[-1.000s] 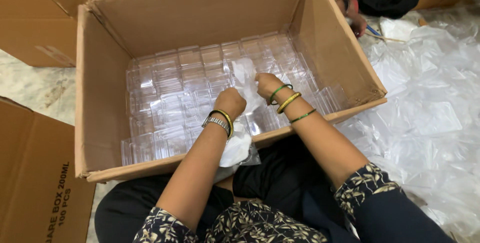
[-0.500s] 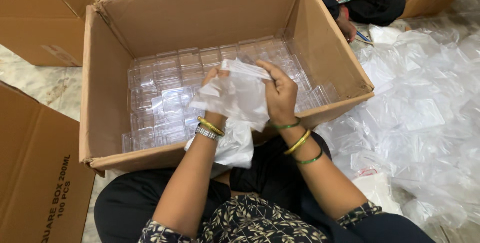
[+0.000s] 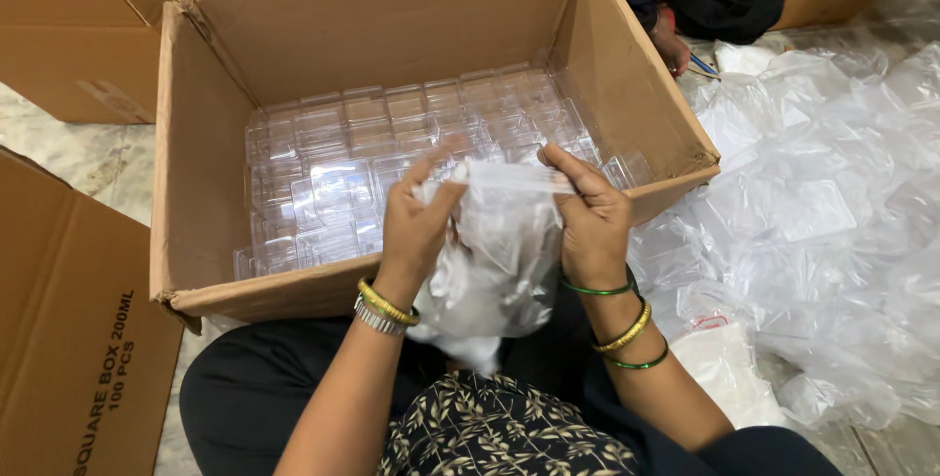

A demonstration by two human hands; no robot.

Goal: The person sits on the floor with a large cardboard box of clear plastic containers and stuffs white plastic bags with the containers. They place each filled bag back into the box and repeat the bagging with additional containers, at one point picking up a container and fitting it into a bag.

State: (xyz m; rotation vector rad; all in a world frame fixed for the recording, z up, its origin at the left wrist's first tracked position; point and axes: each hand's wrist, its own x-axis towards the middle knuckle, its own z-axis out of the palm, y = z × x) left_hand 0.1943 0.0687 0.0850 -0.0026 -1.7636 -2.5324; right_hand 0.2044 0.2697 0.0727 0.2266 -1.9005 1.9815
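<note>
My left hand [image 3: 416, 231] and right hand [image 3: 587, 216] both pinch a clear bag [image 3: 499, 261] over the carton's [image 3: 392, 35] near edge. Clear boxes [image 3: 392, 153] line it; plastic heap [image 3: 832, 202] lies at right.

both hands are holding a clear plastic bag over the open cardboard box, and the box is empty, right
Not quite. The left hand and right hand do hold the clear bag over the open box, but the box is not empty: the head view shows clear plastic containers covering its bottom.
</note>
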